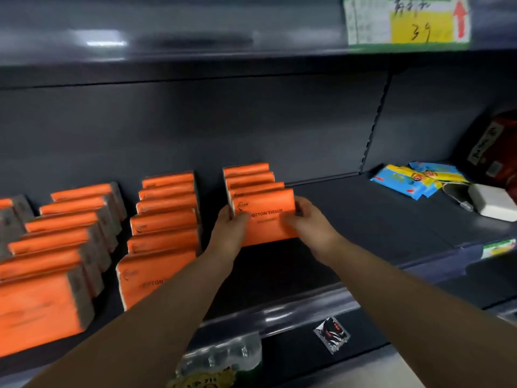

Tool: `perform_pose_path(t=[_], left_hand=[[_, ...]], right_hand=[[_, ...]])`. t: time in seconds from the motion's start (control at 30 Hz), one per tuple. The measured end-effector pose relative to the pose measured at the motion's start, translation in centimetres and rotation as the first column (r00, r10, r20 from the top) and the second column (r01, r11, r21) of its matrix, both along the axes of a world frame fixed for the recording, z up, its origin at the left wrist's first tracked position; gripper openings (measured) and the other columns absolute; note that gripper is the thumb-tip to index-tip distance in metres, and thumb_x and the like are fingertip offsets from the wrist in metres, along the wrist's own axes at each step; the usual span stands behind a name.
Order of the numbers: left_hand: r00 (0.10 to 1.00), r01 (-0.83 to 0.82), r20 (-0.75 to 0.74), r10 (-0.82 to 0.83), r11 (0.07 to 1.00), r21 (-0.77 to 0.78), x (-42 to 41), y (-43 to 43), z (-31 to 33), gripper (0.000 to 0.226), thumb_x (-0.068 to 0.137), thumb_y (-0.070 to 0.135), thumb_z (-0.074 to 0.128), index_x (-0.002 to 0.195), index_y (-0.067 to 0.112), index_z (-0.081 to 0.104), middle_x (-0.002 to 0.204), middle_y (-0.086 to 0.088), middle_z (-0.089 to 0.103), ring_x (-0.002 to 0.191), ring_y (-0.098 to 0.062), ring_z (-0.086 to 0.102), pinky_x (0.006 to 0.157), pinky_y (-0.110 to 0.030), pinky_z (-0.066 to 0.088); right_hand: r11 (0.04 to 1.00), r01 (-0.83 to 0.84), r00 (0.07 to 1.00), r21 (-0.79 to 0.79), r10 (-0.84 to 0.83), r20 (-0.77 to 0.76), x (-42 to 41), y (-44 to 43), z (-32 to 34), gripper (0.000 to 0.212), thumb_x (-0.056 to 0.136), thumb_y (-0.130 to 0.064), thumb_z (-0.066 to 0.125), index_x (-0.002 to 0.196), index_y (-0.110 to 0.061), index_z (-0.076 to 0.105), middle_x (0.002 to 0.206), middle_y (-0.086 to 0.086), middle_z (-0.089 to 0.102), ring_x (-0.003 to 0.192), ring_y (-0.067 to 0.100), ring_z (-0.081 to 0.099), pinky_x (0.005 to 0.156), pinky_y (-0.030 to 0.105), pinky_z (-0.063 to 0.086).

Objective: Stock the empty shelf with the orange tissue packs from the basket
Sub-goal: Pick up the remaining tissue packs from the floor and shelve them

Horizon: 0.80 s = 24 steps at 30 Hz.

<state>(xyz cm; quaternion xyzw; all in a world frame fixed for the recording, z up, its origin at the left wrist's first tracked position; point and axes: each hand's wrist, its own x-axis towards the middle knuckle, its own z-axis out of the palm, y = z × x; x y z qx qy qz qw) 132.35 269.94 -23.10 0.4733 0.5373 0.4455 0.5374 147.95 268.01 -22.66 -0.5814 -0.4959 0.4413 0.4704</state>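
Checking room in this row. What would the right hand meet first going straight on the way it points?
The right hand grips the front orange pack, so that pack leads; it would likely meet the three packs standing right behind it, though the gap between them is unclear.

Tissue packs [165, 219] in rows on the shelf's [363, 219] left; wipe packets [414, 180] and a box [492, 204] at right

the left hand [229, 231] covers the first letter printed on the front tissue pack [265, 200]. the price tag [405, 21] is cut by the top edge, its small writing blurred. a red box [500, 152] runs off the right edge, its label unreadable.
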Motion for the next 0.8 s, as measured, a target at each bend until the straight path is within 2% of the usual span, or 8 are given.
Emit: perform_pose_path(t=[0.07,0.13,0.33,0.47,0.53,0.63,0.8], left_hand=[[1.000,-0.004,-0.010,0.004,1.000,-0.009,0.2,0.8,-0.4,0.039,0.097,0.024,0.049,0.136,0.021,0.049,0.124,-0.003,0.060,0.112,-0.023,0.057,0.103,-0.042,0.043],[1.000,-0.010,-0.020,0.010,1.000,-0.005,0.5,1.3,-0.8,0.040,0.097,0.025,0.048,0.137,0.022,0.047,0.123,-0.001,0.059,0.108,-0.019,0.056,0.095,-0.036,0.043],[0.998,-0.046,-0.031,0.046,0.999,0.012,1.4,2.3,-1.8,0.041,0.097,0.022,0.045,0.138,0.021,0.046,0.122,-0.003,0.060,0.107,-0.019,0.056,0.089,-0.033,0.041],[0.998,-0.056,-0.038,0.057,0.998,0.022,1.5,2.6,-2.0,0.041,0.096,0.022,0.047,0.137,0.023,0.045,0.119,-0.001,0.058,0.102,-0.015,0.053,0.085,-0.031,0.037],[0.996,-0.065,-0.056,0.066,0.998,0.023,1.5,2.7,-2.1,0.042,0.095,0.022,0.047,0.136,0.026,0.042,0.120,-0.001,0.055,0.102,-0.015,0.051,0.086,-0.032,0.036],[0.995,-0.057,-0.083,0.057,0.998,0.007,1.3,2.6,-2.3,0.046,0.094,0.024,0.048,0.139,0.027,0.038,0.124,-0.002,0.053,0.112,-0.021,0.050,0.094,-0.036,0.039],[0.988,-0.041,-0.150,0.040,0.999,-0.005,1.4,2.4,-2.6,0.049,0.089,0.021,0.057,0.136,0.022,0.042,0.130,-0.007,0.054,0.122,-0.027,0.050,0.107,-0.048,0.039]], right_hand=[[1.000,-0.010,1.000,-0.009,0.010,0.002,0.0,0.7,-0.4,0.042,0.090,-0.005,0.050,0.130,-0.017,0.047,0.109,0.000,0.062,0.099,0.013,0.060,0.077,0.025,0.049],[1.000,-0.017,1.000,-0.011,0.017,-0.004,0.0,1.4,-0.8,0.042,0.091,-0.006,0.050,0.131,-0.018,0.046,0.108,-0.002,0.062,0.098,0.010,0.059,0.075,0.022,0.047],[0.999,-0.024,1.000,-0.028,0.024,0.020,0.1,2.3,-1.6,0.042,0.093,-0.010,0.050,0.134,-0.019,0.044,0.113,0.001,0.061,0.103,0.012,0.058,0.084,0.027,0.047],[0.999,-0.030,0.999,-0.029,0.031,0.029,0.0,2.6,-2.0,0.043,0.095,-0.010,0.049,0.136,-0.019,0.043,0.119,0.004,0.060,0.110,0.016,0.056,0.096,0.034,0.045],[0.999,-0.030,0.999,-0.026,0.030,0.035,-0.1,2.7,-2.2,0.043,0.095,-0.010,0.049,0.136,-0.020,0.043,0.119,0.002,0.059,0.110,0.014,0.055,0.096,0.034,0.044],[0.999,-0.026,0.999,-0.028,0.027,0.033,-0.3,2.6,-2.5,0.042,0.096,-0.011,0.048,0.136,-0.023,0.042,0.116,-0.002,0.058,0.104,0.009,0.054,0.089,0.028,0.041],[0.997,-0.037,0.995,-0.066,0.043,0.087,-0.2,2.5,-3.1,0.043,0.097,-0.017,0.047,0.139,-0.024,0.039,0.117,-0.004,0.056,0.109,0.012,0.051,0.090,0.029,0.038]])
